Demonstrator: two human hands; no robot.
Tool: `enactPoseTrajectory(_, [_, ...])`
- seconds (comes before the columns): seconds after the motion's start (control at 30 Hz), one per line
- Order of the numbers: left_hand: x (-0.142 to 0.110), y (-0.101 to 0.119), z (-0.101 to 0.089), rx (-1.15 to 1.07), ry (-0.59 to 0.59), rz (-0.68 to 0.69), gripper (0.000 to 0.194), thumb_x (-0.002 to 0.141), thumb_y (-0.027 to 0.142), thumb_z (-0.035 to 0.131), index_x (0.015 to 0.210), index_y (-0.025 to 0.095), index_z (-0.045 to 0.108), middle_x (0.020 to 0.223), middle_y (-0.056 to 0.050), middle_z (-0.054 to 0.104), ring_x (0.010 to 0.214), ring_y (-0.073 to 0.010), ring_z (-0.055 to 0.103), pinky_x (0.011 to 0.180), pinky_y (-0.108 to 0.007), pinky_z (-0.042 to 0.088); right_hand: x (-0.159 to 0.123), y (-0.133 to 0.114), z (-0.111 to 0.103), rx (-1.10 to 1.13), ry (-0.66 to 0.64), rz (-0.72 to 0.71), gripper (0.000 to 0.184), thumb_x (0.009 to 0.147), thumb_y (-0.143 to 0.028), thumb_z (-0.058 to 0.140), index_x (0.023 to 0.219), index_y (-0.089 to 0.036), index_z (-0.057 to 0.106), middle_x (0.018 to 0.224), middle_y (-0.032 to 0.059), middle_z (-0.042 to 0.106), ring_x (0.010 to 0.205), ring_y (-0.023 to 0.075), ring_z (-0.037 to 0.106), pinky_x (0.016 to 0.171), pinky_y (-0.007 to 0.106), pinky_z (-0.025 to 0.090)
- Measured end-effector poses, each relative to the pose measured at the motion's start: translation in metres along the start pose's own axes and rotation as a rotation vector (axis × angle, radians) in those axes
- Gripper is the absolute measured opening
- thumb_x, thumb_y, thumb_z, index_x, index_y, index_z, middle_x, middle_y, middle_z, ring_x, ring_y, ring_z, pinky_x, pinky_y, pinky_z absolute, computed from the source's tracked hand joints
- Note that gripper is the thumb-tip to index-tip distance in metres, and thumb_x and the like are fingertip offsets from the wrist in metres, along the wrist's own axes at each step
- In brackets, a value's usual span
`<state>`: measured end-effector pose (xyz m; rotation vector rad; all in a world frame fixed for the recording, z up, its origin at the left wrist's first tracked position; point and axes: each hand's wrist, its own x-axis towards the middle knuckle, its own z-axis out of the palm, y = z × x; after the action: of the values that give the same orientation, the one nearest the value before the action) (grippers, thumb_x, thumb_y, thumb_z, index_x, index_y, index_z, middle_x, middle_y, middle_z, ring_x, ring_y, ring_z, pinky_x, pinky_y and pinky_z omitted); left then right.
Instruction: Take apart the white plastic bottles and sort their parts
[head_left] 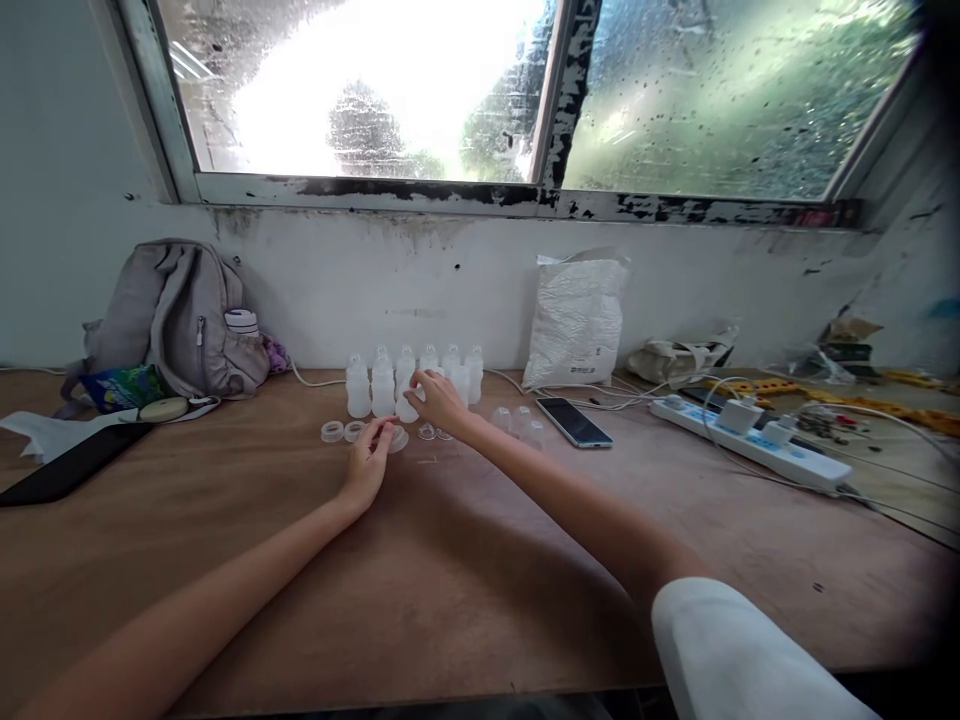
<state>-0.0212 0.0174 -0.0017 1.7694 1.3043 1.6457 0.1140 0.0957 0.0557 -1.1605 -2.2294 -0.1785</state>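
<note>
Several translucent white baby bottles (358, 388) with teats on top stand in rows by the wall. My right hand (436, 396) is at the front of them, thumb and fingers pinched together beside a bottle; what is in the pinch, if anything, is too small to make out. My left hand (367, 462) rests low over the table, fingertips closed next to a translucent screw ring (398, 438); whether they grip it is unclear. More rings (331, 431) lie to its left. Small clear teats (427, 431) lie under my right hand, and clear caps (531, 433) sit beyond my right wrist.
A phone (574, 422) and a white power strip (750, 443) with chargers and cables lie to the right. A white padded bag (577, 320) leans on the wall. At left are a grey backpack (176, 320) and a black flat object (75, 463) on the wooden table (450, 620).
</note>
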Motion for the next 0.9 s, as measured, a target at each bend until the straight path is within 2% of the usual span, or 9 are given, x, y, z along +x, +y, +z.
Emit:
enactPoseTrajectory(0.13, [0.001, -0.004, 0.0, -0.031, 0.049, -0.047, 0.034, 0.085, 0.04, 0.034, 0.103, 0.019, 0.054, 0.096, -0.004, 0.06, 0.091, -0.0162, 0.055, 0.082, -0.028, 0.041, -0.018, -0.005, -0.033, 0.206, 0.224, -0.029, 0.03, 0.075, -0.027, 0.047, 0.101, -0.016, 0.038, 0.08, 0.004, 0.052, 0.072, 0.0168, 0.049, 0.065, 0.027, 0.037])
enactPoseTrajectory(0.2, [0.002, -0.007, 0.001, -0.059, 0.054, -0.078, 0.036, 0.084, 0.041, 0.035, 0.106, 0.018, 0.053, 0.096, -0.005, 0.061, 0.09, -0.0165, 0.056, 0.081, -0.028, 0.041, -0.028, -0.009, -0.047, 0.255, 0.247, -0.035, 0.031, 0.074, -0.026, 0.048, 0.102, -0.017, 0.037, 0.075, 0.0023, 0.05, 0.066, 0.0158, 0.048, 0.063, 0.026, 0.037])
enactPoseTrajectory(0.27, [0.003, -0.01, 0.002, -0.084, 0.05, -0.094, 0.036, 0.083, 0.042, 0.036, 0.104, 0.017, 0.052, 0.096, -0.006, 0.061, 0.089, -0.017, 0.056, 0.081, -0.029, 0.042, -0.041, -0.012, -0.052, 0.3, 0.243, -0.054, 0.033, 0.073, -0.026, 0.049, 0.102, -0.018, 0.037, 0.077, 0.0025, 0.051, 0.066, 0.0152, 0.048, 0.064, 0.026, 0.037])
enactPoseTrajectory(0.33, [0.003, -0.01, 0.002, -0.084, 0.037, -0.086, 0.036, 0.083, 0.042, 0.036, 0.1, 0.016, 0.054, 0.096, -0.007, 0.061, 0.089, -0.0175, 0.056, 0.08, -0.029, 0.043, -0.056, -0.015, -0.046, 0.365, 0.21, -0.066, 0.037, 0.072, -0.027, 0.051, 0.104, -0.018, 0.036, 0.079, 0.0031, 0.052, 0.066, 0.0147, 0.049, 0.063, 0.026, 0.038])
enactPoseTrajectory(0.43, [0.002, -0.009, 0.002, -0.055, 0.029, -0.054, 0.035, 0.084, 0.042, 0.034, 0.094, 0.017, 0.056, 0.095, -0.006, 0.061, 0.091, -0.0179, 0.056, 0.081, -0.03, 0.042, -0.081, -0.018, -0.023, 0.515, 0.133, -0.056, 0.041, 0.074, -0.03, 0.052, 0.108, -0.018, 0.033, 0.081, 0.0031, 0.053, 0.066, 0.0139, 0.049, 0.062, 0.025, 0.039])
enactPoseTrajectory(0.53, [0.001, -0.006, 0.0, -0.053, 0.043, -0.04, 0.034, 0.084, 0.042, 0.033, 0.093, 0.017, 0.055, 0.093, -0.006, 0.062, 0.089, -0.0176, 0.056, 0.081, -0.031, 0.043, -0.097, -0.021, -0.002, 0.665, -0.002, -0.008, 0.046, 0.071, -0.034, 0.058, 0.109, -0.017, 0.036, 0.091, 0.0051, 0.054, 0.076, 0.0149, 0.052, 0.068, 0.027, 0.041])
enactPoseTrajectory(0.67, [0.002, 0.009, -0.003, -0.083, 0.106, 0.012, 0.032, 0.085, 0.04, 0.033, 0.089, 0.018, 0.055, 0.092, -0.006, 0.061, 0.088, -0.0169, 0.056, 0.082, -0.03, 0.043, -0.098, -0.022, 0.009, 0.763, -0.188, 0.023, 0.046, 0.065, -0.041, 0.063, 0.098, -0.015, 0.047, 0.087, 0.0029, 0.056, 0.077, 0.0152, 0.051, 0.069, 0.027, 0.04])
enactPoseTrajectory(0.83, [0.0, 0.035, -0.007, -0.082, 0.222, 0.118, 0.028, 0.086, 0.037, 0.035, 0.089, 0.018, 0.054, 0.096, -0.005, 0.059, 0.089, -0.0148, 0.054, 0.079, -0.025, 0.042, -0.094, -0.02, 0.01, 0.831, -0.221, 0.03, 0.042, 0.063, -0.041, 0.065, 0.092, -0.014, 0.051, 0.084, 0.0015, 0.056, 0.075, 0.0138, 0.05, 0.066, 0.026, 0.04])
enactPoseTrajectory(0.9, [-0.003, 0.041, -0.005, -0.087, 0.193, 0.127, 0.026, 0.085, 0.037, 0.037, 0.089, 0.018, 0.054, 0.095, -0.004, 0.059, 0.085, -0.014, 0.054, 0.074, -0.023, 0.043, -0.094, -0.02, 0.011, 0.835, -0.231, 0.02, 0.042, 0.063, -0.04, 0.065, 0.094, -0.015, 0.051, 0.085, 0.0015, 0.056, 0.075, 0.014, 0.05, 0.066, 0.026, 0.04])
